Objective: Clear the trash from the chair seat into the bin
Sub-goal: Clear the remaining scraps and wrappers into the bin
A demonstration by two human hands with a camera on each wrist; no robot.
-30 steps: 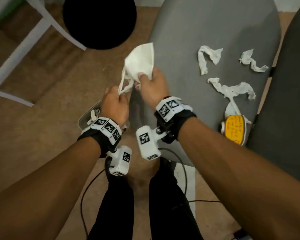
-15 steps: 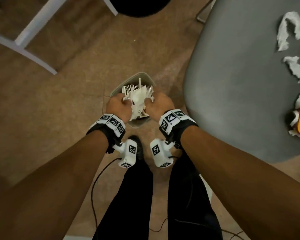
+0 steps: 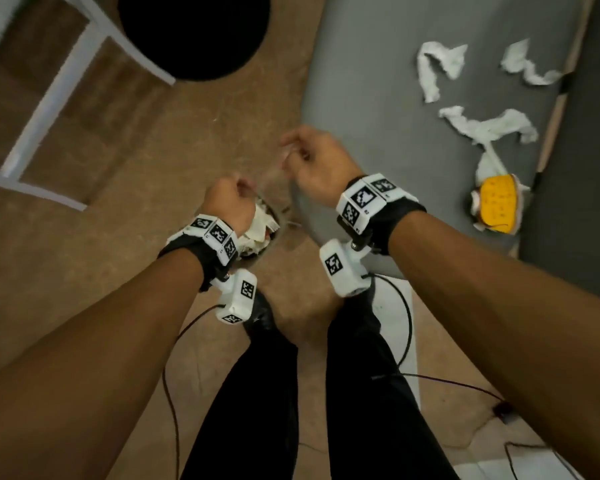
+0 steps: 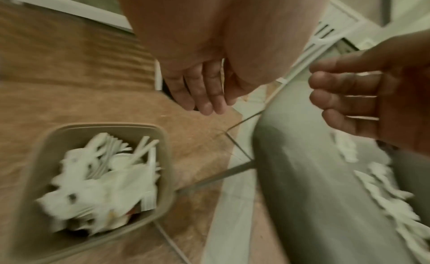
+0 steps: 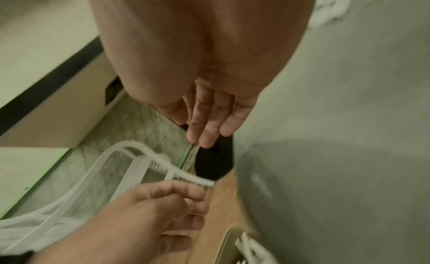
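The beige bin [image 4: 164, 144] stands on the floor left of the grey chair seat [image 3: 378, 109], filled with white trash [image 4: 100, 183]. My left hand [image 3: 236, 192] hovers just above it, fingers relaxed [image 4: 204, 95] and empty. Higher up, at the seat's left edge, my right hand [image 3: 298, 150] also holds nothing, fingers loose [image 5: 204, 124]. Three torn white tissue strips [image 3: 437, 67], [image 3: 527, 64], [image 3: 489, 126] lie on the seat. A yellow wrapper with white paper [image 3: 496, 206] sits near the seat's right front edge.
A black round object [image 3: 194, 32] and a white frame [image 3: 66, 81] stand on the brown floor at the back left. Cables [image 3: 172, 393] trail on the floor beside my legs [image 3: 257, 410]. A dark surface [image 3: 586, 185] borders the seat on the right.
The white mask that both hands held over the bin now lies in it. Both hands have come up empty, the right one moving toward the seat.
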